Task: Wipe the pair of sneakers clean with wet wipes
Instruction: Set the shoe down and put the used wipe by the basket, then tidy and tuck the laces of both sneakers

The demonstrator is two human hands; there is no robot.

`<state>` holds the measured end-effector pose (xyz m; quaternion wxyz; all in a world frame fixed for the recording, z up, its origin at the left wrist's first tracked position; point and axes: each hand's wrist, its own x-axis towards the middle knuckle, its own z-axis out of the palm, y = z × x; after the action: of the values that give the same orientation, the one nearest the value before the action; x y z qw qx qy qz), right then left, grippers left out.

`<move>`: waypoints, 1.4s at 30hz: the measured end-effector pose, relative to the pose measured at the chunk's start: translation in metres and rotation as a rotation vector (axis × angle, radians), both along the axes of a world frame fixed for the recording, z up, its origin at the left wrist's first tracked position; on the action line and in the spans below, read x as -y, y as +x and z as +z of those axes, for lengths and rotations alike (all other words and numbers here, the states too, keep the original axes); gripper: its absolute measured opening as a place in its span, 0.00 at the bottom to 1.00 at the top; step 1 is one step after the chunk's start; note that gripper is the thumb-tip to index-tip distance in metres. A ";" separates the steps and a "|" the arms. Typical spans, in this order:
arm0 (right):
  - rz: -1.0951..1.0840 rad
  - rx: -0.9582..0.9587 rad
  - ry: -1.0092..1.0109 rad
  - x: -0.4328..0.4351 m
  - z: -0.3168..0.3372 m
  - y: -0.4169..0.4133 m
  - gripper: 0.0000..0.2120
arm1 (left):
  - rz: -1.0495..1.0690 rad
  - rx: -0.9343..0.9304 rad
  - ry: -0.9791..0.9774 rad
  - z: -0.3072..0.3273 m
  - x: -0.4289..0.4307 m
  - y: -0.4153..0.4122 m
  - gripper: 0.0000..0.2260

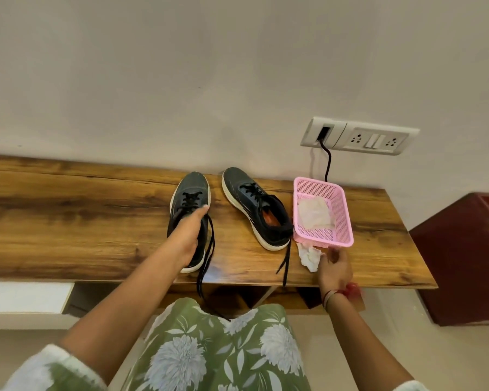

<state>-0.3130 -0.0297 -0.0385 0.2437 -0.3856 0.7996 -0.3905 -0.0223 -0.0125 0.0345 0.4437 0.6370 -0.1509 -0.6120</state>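
Two dark sneakers with white soles stand on a wooden shelf (68, 215), toes toward the wall. My left hand (188, 235) grips the left sneaker (191, 193) over its opening, and its black laces hang off the front edge. The right sneaker (254, 204) stands free, its heel against a pink basket (342, 210). A crumpled white wet wipe (308, 255) lies on the shelf in front of the basket. My right hand (335, 266) is right beside this wipe with fingers curled, touching its edge. More white wipes (315, 214) lie inside the basket.
A wall socket panel (362, 136) with a black cable plugged in sits above the basket. A dark red cabinet (463, 263) stands to the right of the shelf. Open compartments lie below the shelf's front edge.
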 end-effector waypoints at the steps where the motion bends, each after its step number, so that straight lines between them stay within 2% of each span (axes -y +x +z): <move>1: 0.053 -0.053 -0.099 -0.002 0.004 0.006 0.11 | -0.070 0.132 -0.028 0.000 -0.008 0.000 0.29; 3: 0.224 -0.190 -0.282 -0.005 0.015 0.023 0.12 | -0.203 0.493 -0.149 0.000 -0.022 0.001 0.26; 5: 0.456 -0.323 -0.396 -0.005 0.030 0.043 0.14 | -0.336 0.983 -0.280 0.000 -0.036 0.004 0.23; 7: 0.690 -0.424 -0.398 -0.002 0.041 0.063 0.20 | -0.477 1.461 -0.279 0.001 -0.045 0.007 0.24; 9: 0.837 -0.578 -0.256 0.005 0.042 0.076 0.29 | -0.636 1.687 -0.164 -0.003 -0.047 0.011 0.29; 11: 0.902 -0.769 -0.010 0.013 0.037 0.080 0.35 | -0.778 1.701 -0.070 -0.010 -0.046 0.019 0.33; 13: 0.918 -0.865 0.165 0.017 0.029 0.077 0.35 | -0.909 1.675 -0.034 -0.016 -0.045 0.029 0.33; 14: 0.925 -0.884 0.190 0.020 0.028 0.075 0.32 | -0.985 1.669 -0.024 -0.018 -0.045 0.035 0.30; 17: 0.952 -0.832 0.189 0.035 0.038 0.072 0.26 | -1.103 1.654 -0.031 -0.022 -0.044 0.052 0.20; 19: 0.994 -0.780 0.243 0.040 0.048 0.075 0.22 | -1.125 1.658 -0.041 -0.026 -0.043 0.058 0.18; 22: 1.097 -0.721 0.242 0.031 0.053 0.089 0.18 | -1.102 1.635 -0.079 -0.032 -0.043 0.059 0.19; 25: 1.215 -0.758 0.268 0.017 0.046 0.110 0.19 | -1.071 1.592 -0.108 -0.033 -0.046 0.055 0.20; 27: 1.193 -0.755 0.297 0.006 0.045 0.120 0.19 | -1.063 1.579 -0.114 -0.032 -0.049 0.054 0.20; 34: 1.166 -0.772 0.179 -0.042 0.042 0.140 0.16 | -1.042 1.519 -0.117 -0.031 -0.062 0.060 0.19; 42: 1.137 -0.789 0.172 -0.056 0.042 0.146 0.15 | -1.053 1.454 -0.111 -0.034 -0.067 0.061 0.25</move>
<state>-0.1674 0.0262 0.0033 0.1313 -0.8368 0.5305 0.0319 0.0391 0.0548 0.0007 -0.0694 0.6930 -0.6963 -0.1735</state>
